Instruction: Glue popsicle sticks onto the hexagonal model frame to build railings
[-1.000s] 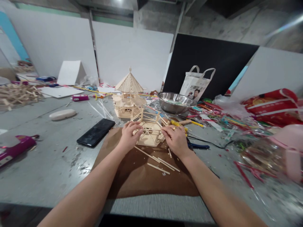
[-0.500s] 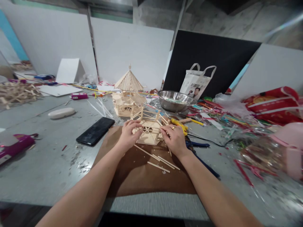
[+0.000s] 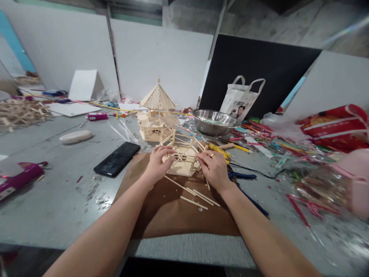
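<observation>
A six-sided wooden stick model (image 3: 182,169) with posts and latticed sides stands on a brown sheet (image 3: 161,223). Across its near side runs a thin wooden stick (image 3: 184,155) at railing height. My left hand (image 3: 158,163) pinches the left end of that stick, thumb and fingers close together at the model's left corner. At the right corner my right hand (image 3: 213,169), with a ring on one finger, is closed on the other end. Fingers partly hide both ends. Several loose sticks (image 3: 198,197) lie on the sheet in front of the model.
Behind the model stands a wooden pagoda (image 3: 158,111). A black phone (image 3: 117,159) lies left, and a purple glue gun (image 3: 21,179) farther left. Yellow-handled pliers (image 3: 220,152), blue-handled pliers (image 3: 243,176), a metal bowl (image 3: 216,125) and plastic scraps are to the right.
Both hands keep their places at the model's two front corners, with the stick between them. The view has shifted very slightly.
</observation>
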Motion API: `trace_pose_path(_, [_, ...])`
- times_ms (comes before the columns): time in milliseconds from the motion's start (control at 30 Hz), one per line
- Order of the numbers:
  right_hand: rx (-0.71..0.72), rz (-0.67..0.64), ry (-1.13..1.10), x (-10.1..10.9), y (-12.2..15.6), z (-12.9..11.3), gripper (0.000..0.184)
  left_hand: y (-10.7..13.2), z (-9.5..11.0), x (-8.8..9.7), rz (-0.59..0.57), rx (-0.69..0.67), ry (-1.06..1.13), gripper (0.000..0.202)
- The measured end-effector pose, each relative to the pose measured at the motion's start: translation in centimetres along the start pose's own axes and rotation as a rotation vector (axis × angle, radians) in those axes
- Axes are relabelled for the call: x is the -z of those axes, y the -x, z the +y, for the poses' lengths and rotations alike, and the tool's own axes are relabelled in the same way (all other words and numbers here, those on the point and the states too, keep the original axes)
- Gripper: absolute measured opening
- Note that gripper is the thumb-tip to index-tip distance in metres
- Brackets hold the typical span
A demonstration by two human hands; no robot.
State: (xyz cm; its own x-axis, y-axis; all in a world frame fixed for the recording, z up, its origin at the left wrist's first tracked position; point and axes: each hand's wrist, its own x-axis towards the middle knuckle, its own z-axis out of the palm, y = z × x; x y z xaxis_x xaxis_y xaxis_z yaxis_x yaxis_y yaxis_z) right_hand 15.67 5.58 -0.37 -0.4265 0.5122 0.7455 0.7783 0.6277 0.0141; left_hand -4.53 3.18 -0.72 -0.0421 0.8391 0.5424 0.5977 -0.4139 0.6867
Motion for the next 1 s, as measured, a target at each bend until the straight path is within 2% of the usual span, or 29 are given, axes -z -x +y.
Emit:
trace_pose_path(567, [0.024,0.045,-0.035,0.01,0.10,0.40,0.018,-0.08,-0.10,0.06,-0.047,0.027,0.044,0.013])
trace_pose_path(1000, [0.034,0.025,-0.026,0.05,0.18,0.40,0.020,-0.06,-0.30,-0.10,-0.021,0.011,0.051,0.012])
